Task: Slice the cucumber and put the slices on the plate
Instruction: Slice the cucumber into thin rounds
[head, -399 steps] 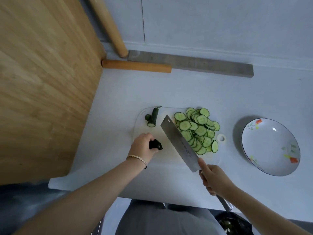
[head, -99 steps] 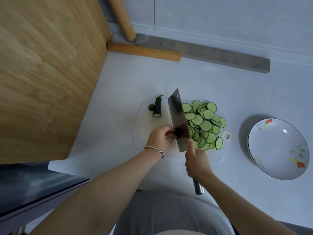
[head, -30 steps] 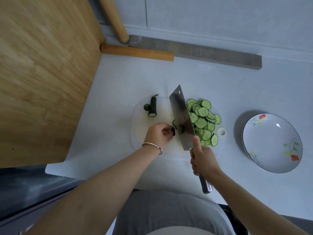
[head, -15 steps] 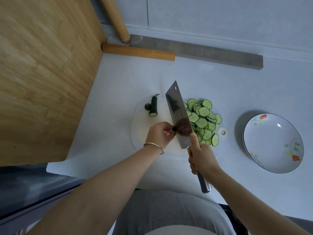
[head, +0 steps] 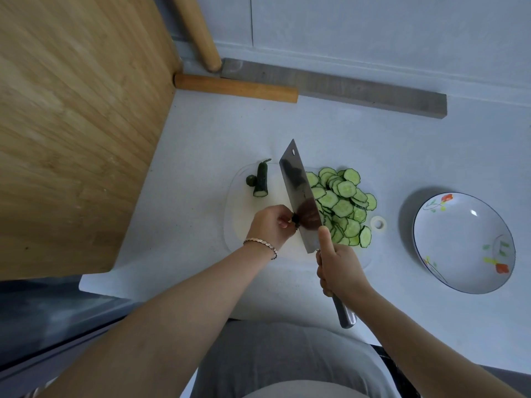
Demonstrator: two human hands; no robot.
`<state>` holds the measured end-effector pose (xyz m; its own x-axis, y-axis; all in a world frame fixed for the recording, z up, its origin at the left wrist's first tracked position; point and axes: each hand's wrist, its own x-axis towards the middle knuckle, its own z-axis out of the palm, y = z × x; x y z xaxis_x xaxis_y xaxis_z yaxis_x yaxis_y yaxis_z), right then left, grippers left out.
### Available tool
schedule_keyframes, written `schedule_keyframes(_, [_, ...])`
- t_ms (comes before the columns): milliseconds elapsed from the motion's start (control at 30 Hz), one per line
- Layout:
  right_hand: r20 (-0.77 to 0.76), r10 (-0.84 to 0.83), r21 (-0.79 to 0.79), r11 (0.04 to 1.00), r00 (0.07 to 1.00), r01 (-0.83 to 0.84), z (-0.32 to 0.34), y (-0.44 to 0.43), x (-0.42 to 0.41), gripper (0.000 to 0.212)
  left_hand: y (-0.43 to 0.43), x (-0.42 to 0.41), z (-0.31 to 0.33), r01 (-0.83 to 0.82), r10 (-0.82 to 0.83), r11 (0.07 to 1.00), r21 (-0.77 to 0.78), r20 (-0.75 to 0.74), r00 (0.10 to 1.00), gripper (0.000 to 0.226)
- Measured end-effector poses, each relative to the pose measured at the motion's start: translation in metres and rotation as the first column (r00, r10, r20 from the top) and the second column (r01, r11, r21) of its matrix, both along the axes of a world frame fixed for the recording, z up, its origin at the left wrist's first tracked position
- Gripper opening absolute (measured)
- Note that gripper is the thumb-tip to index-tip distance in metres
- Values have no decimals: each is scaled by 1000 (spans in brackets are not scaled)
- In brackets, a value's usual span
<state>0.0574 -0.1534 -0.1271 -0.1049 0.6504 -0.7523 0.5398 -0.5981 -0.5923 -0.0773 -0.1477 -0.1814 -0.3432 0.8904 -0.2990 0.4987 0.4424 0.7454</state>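
Two cut-off ends lie far left on the one cutting board. The left hand pinches the last cucumber stub in curled fingertips; keep them tucked clear of the edge. One knife stands against the stub; the right hand grips its handle. Cut straight down, thinly. Slices: one overlapping pile, uncountable. One plate, without slices, well right.

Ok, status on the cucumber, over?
Left hand pinches cucumber stub. Right hand grips cleaver, blade at stub. Slices piled on board, none on plate yet.
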Motion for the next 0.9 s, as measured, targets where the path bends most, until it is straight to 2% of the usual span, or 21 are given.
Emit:
schedule_keyframes(233, [13, -7, -12, 1000, 1000, 8, -4, -4, 2, 55, 0, 0, -1, 19, -19, 1000, 0, -41, 999, 11])
schedule_keyframes(400, [27, -1, 13, 1000, 1000, 0, -13, -1, -6, 56, 0, -3, -2, -8, 8, 1000, -7, 29, 1000, 8])
schedule_keyframes(733, [67, 13, 74, 997, 998, -18, -34, -9, -12, 56, 0, -4, -3, 15, -15, 1000, -6, 10, 1000, 6])
schedule_keyframes(833, [10, -65, 47, 997, 998, 64, -35, -8, -14, 56, 0, -1, -3, 51, -51, 999, -3, -9, 999, 6])
schedule_keyframes(900, [-64, -148, -29, 989, 987, 146, -29, -1, -14, 56, 2, 1, -3, 93, -94, 995, -28, -40, 995, 9])
